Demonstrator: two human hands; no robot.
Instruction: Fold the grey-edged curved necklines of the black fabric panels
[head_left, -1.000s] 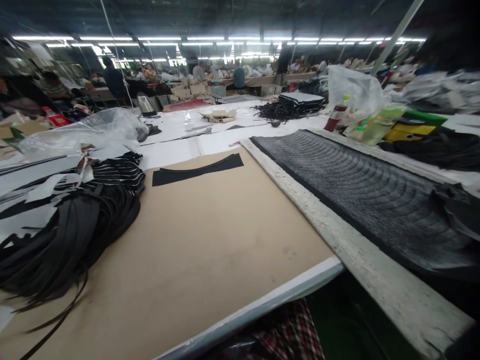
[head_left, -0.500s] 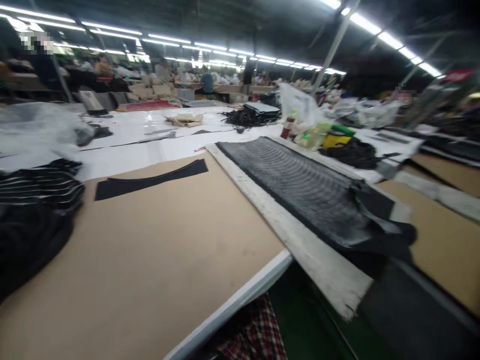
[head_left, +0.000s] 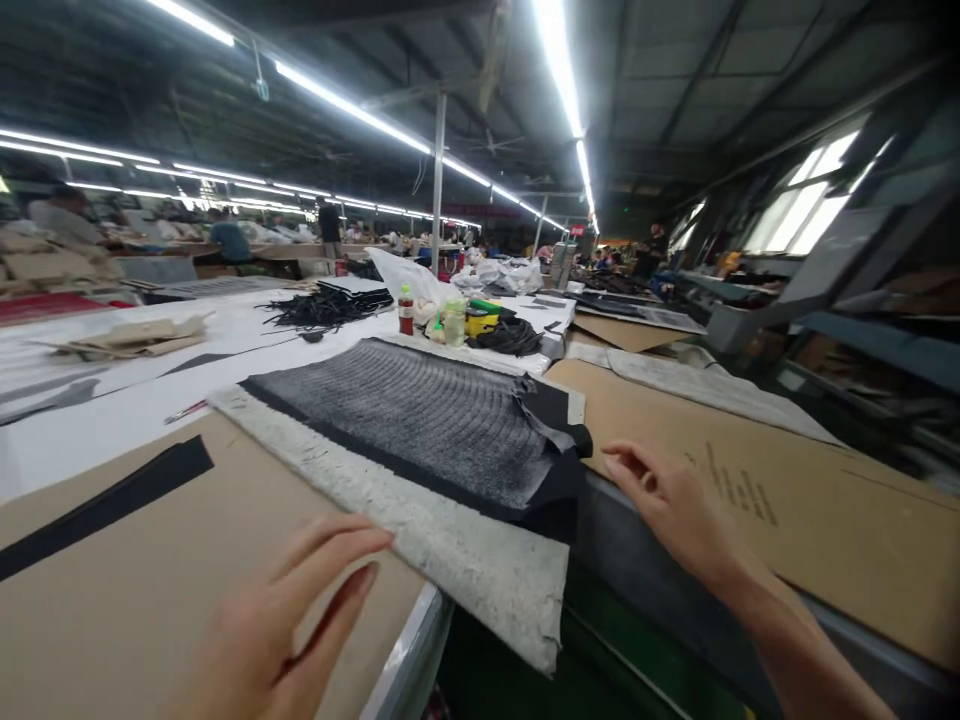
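My left hand (head_left: pixel 296 610) hovers over the tan board (head_left: pixel 172 610), its thumb and fingers apart with nothing between them. My right hand (head_left: pixel 679 510) is at the right, near the overhanging edge of the black fabric pieces (head_left: pixel 405 420); its fingers are loosely curved, a gap shows at the thumb, and I see nothing held. Those pieces lie fanned out in overlapping rows on a pale, worn board (head_left: pixel 450 560), which bridges the space between two tables. A curved black strip (head_left: pixel 112 505) rests on the tan board at the left.
Behind the fanned pieces stand a red-brown bottle (head_left: pixel 406 312) and a pale green bottle (head_left: pixel 454 322), beside a bundle of black cords (head_left: pixel 511 337). A brown cardboard sheet (head_left: pixel 825 510) covers the right table. Between the tables a gap (head_left: pixel 615 660) drops to a green floor.
The view has swung to the right, so the fanned black pieces sit further left. Both my hands have come into view. The dark bundle at the left has left the picture.
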